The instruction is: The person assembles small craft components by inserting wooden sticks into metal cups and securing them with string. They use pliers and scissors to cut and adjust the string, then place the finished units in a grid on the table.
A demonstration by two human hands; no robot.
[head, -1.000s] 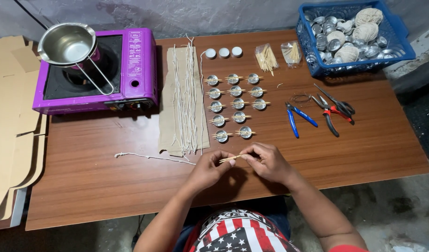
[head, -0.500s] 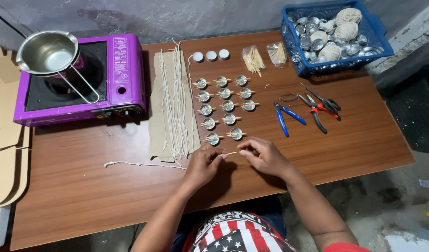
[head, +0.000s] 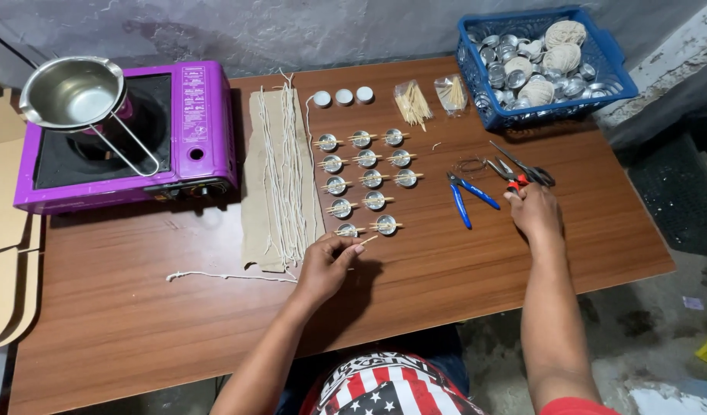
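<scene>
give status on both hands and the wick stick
Left hand pinching a small wooden stick. Right hand on red-handled pliers. Nothing in the way.

Two small clear plastic packets of wooden sticks (head: 412, 98) and (head: 450, 91) lying side by side just left of the blue basket (head: 476, 77), white rectangular printed label (head: 192, 96) on the purple stove's top face, well left of that basket, flattened brown cardboard carton pieces (head: 3, 207) at far left edge.

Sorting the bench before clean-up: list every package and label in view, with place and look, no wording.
Clear bags of wooden sticks: two small packets at the table's far edge, beside the blue basket.
Label on the purple stove: tall white printed strip on its right top panel.
No screens or signs.
</scene>
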